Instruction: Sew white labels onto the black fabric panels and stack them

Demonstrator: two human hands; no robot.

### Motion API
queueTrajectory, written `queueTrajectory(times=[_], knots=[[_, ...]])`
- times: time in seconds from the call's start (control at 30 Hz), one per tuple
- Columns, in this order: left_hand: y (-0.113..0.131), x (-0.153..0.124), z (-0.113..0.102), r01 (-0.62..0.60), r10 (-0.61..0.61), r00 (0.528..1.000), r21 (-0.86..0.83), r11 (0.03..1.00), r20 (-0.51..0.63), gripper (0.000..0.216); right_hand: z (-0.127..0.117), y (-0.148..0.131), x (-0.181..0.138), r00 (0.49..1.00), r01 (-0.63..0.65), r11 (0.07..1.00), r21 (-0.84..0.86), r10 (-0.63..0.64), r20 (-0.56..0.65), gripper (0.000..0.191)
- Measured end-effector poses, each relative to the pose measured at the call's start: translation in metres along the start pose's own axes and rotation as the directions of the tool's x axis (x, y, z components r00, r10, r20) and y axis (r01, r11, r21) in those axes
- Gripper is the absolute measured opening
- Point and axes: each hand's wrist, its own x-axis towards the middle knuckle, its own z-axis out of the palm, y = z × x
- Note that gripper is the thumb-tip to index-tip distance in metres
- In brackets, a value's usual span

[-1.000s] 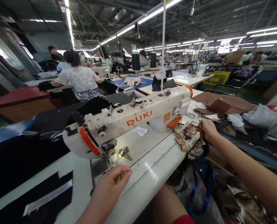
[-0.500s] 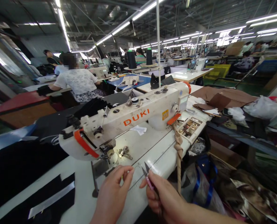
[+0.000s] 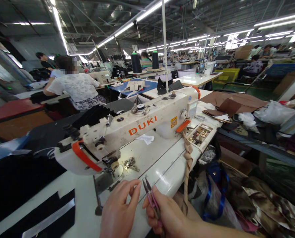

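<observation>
My right hand (image 3: pixel 166 215) is closed around small pink-handled thread snips (image 3: pixel 149 195), their blades pointing up and toward my left hand. My left hand (image 3: pixel 119 208) pinches its thumb and fingers together just left of the blades, on something too small to make out. Both hands hover at the near edge of the white sewing table (image 3: pixel 159 165), in front of the needle area (image 3: pixel 112 163) of a white DUKI sewing machine (image 3: pixel 127 132). A beige twisted strap (image 3: pixel 187 165) hangs over the table edge right of my right hand.
A small tray of metal buckles (image 3: pixel 200 132) sits at the table's right end. Black fabric (image 3: pixel 25 178) lies on the left. Bags and cloth scraps (image 3: pixel 236 198) fill the floor at right. A person in a white top (image 3: pixel 75 87) sits at the station ahead.
My right hand came back from the buckle tray holding the snips and now has them close to my left hand's pinched fingers. The beige strap now hangs off the table edge.
</observation>
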Motion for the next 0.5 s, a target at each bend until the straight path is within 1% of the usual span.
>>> queueTrajectory(times=[0.17,0.3,0.4,0.5], knots=[[-0.002,-0.003,0.001,0.023,-0.023,1.0,0.001,1.0,0.02,0.026,0.008,-0.002,0.0,0.999,0.048,0.999,-0.001,-0.048,-0.016,0.059],[0.0,-0.003,0.0,0.028,-0.028,0.999,-0.024,0.999,0.019,0.026,0.012,-0.002,0.002,0.998,0.06,0.998,0.018,-0.06,-0.019,0.056],[0.0,-0.004,0.0,0.068,-0.066,0.997,-0.061,0.996,0.025,0.026,0.008,-0.001,0.006,0.996,0.081,0.995,0.058,-0.078,-0.044,0.053],[-0.001,-0.004,0.0,0.161,-0.154,0.986,-0.121,0.98,0.061,0.027,-0.005,-0.005,0.012,0.984,0.16,0.984,0.08,-0.153,-0.09,0.052]])
